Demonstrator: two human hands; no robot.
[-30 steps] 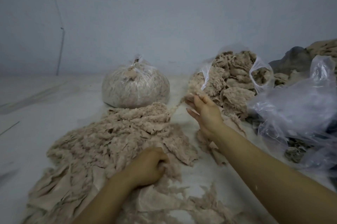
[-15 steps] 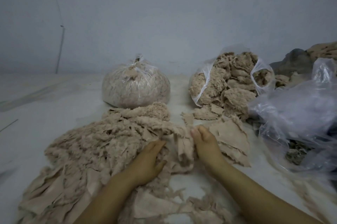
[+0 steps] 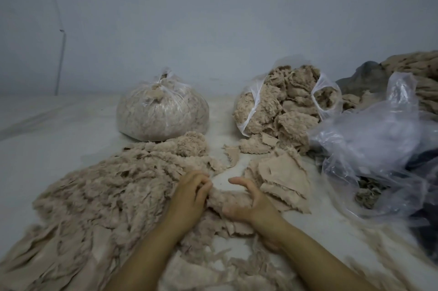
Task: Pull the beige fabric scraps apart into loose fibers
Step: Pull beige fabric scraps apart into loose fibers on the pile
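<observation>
Frankly, my biggest worry is the big heap of beige scraps spread across the left of the white surface: it lies right against the piece being worked, so a hard tug could drag unsorted strips along with it and muddle what is pulled and what is not. Next, the open bag of fluffy stuff behind and the flat scraps just beside the right hand could shed into the work spot, and I judge that loose fluff drifts easily on a surface this smooth. The tied bag at the back stands apart, so I see little risk there. The crumpled clear plastic on the right sits near enough that a wide sweep of the forearm could catch it. The scrap in hand is a fuzzy clump stretched between both hands near the centre; if either grip is shallow it may simply slip out instead of tearing. My left hand has its fingers curled round one end, knuckles up. My right hand clamps the other end, thumb raised over the top and fingers tucked beneath.
</observation>
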